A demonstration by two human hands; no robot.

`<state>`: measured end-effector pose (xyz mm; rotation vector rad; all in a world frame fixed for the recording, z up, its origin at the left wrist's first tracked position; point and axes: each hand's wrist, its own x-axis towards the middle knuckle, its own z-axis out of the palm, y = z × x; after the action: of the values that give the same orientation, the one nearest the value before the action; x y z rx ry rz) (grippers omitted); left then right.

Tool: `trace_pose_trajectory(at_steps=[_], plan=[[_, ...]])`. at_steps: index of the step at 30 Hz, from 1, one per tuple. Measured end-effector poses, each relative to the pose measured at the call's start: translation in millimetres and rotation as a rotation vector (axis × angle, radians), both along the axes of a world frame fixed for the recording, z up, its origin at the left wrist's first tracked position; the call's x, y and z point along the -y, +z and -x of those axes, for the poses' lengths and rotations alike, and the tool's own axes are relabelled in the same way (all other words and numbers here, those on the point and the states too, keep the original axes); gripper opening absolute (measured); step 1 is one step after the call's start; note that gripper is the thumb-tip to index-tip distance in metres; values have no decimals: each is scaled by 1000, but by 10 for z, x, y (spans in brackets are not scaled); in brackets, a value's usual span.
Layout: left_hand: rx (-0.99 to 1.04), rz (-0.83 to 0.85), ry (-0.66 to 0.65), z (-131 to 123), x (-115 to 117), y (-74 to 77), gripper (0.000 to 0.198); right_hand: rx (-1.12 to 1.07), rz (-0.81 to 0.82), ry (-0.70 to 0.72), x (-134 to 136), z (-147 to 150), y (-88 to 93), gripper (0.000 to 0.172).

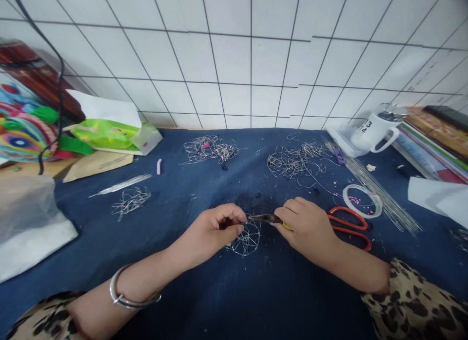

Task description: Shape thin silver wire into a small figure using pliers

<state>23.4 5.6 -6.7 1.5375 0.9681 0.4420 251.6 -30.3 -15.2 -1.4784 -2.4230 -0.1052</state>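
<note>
The wire lattice [249, 241] is located just below picture centre, over the blue-covered counter [175, 301]. It is pinched by the left hand [216, 227], thumb and forefinger nearly together. Pliers [263, 218] are gripped in the curled right hand [305, 228], tips directed at the lattice's upper edge.

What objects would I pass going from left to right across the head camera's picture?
Green-and-white plastic tissue pack, round openwork piece of silver wire, dark metal pliers, scissors with orange-red loop handles, white cylindrical mug with dark numerals, multicoloured stack of books.
</note>
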Motion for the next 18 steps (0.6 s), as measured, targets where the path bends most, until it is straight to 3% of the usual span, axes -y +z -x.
trace_pose_trajectory(at_steps=[11, 18], plan=[[-17, -15, -32, 15, -25, -26, 5, -85, 50, -17, 21, 36, -21, 17], [-18, -5, -22, 0, -25, -26, 4, 102, -104, 43, 59, 38, 23, 13]])
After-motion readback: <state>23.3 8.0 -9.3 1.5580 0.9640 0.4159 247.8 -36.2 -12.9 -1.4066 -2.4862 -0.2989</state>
